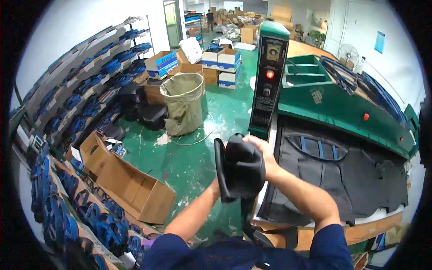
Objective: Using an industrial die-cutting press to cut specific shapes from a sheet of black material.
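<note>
A bunched, folded piece of smooth black sheet material [243, 173] is held up in front of me, a long strip of it hanging toward my body. My right hand [263, 150] grips its upper right side, the fingers curled over the edge. My left forearm [193, 209] reaches up to its lower left side; the left hand is behind the material and its fingers are hidden. To the right, a black sheet [369, 180] with cut edges lies on the press table. On it rests an oval cutting die [317, 148] with blue cross bars.
A green press [333, 103] stands at the right, its upright control column [270, 67] lit by a red lamp. A lined bin [184, 105] stands on the green floor. Racks of blue dies [103, 67] line the left, with an open cardboard box [135, 189] nearby. A person [210, 20] stands far back.
</note>
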Motion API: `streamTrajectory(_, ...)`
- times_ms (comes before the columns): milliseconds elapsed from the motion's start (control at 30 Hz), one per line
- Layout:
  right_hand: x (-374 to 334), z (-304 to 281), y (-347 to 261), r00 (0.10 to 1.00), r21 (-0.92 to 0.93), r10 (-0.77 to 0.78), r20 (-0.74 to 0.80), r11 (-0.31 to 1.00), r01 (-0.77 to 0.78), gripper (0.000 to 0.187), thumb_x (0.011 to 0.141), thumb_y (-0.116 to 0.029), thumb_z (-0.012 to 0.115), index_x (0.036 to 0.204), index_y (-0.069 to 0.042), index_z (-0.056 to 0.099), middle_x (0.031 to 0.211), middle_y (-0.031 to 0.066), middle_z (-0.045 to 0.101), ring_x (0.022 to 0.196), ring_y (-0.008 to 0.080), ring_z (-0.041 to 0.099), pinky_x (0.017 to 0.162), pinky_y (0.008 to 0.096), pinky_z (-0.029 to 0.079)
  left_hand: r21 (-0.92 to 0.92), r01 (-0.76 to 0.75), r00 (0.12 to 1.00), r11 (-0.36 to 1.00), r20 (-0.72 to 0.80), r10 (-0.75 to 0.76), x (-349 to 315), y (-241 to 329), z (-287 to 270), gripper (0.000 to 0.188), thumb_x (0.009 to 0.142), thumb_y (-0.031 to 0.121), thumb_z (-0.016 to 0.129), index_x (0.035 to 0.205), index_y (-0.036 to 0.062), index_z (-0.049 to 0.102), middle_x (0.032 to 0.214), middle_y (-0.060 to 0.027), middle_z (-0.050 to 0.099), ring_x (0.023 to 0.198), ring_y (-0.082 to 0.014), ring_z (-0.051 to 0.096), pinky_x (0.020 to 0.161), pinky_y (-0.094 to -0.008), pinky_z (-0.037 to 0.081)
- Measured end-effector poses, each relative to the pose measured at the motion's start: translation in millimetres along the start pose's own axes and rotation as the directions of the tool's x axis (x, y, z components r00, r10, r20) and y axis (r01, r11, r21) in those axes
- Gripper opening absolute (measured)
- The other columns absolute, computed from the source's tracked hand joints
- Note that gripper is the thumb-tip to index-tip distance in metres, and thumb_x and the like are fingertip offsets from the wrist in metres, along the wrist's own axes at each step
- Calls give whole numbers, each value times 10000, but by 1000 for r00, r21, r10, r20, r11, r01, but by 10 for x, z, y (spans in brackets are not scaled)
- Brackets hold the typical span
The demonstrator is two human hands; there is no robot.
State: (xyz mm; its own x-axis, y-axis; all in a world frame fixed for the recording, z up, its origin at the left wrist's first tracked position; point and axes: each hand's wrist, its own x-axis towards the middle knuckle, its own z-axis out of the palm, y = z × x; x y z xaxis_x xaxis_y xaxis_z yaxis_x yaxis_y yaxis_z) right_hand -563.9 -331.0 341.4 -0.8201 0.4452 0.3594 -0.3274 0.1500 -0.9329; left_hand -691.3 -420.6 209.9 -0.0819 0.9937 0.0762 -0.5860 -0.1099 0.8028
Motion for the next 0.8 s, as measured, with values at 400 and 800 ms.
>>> streamTrajectory(400,496,-667,-31,967,140,-200,-156,965,222,91,941,-53,559,1000,-61,628,880,28,660,786,141,635,723,292,533,738,-40,987,673,135,-89,-407,-435,-6,349,931,147,689,1240,7,608,1192,-78,660,1070,-164,605,924,-347,508)
streamTrajectory(800,66,103,1025,901,-851,144,408,417,319,256,798,-31,590,1054,-49,593,990,157,639,1003,368,627,819,467,537,-500,147,846,853,-383,-371,-617,119,-680,254,929,218,582,1090,36,658,1012,-121,722,934,-259,696,842,-399,566)
